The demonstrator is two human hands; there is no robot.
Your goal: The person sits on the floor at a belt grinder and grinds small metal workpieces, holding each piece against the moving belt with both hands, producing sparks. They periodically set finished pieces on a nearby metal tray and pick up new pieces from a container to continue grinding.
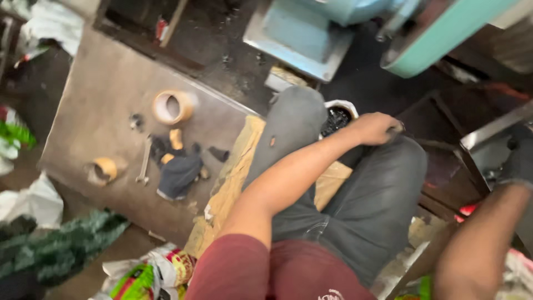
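The left hand is closed on a small dark piece just beside a white bag of black bits; the right hand, gloved dark, rests at a metal tray's edge, its grip unclear.

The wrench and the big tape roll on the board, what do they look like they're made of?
The wrench looks like bare steel: thin, grey, dully shiny. The tape roll seems to be glossy tan plastic tape wound on a ring, probably a card core, though blur leaves that open. The board itself looks like matte brown hardboard.

Tape rolls, wrench on floor
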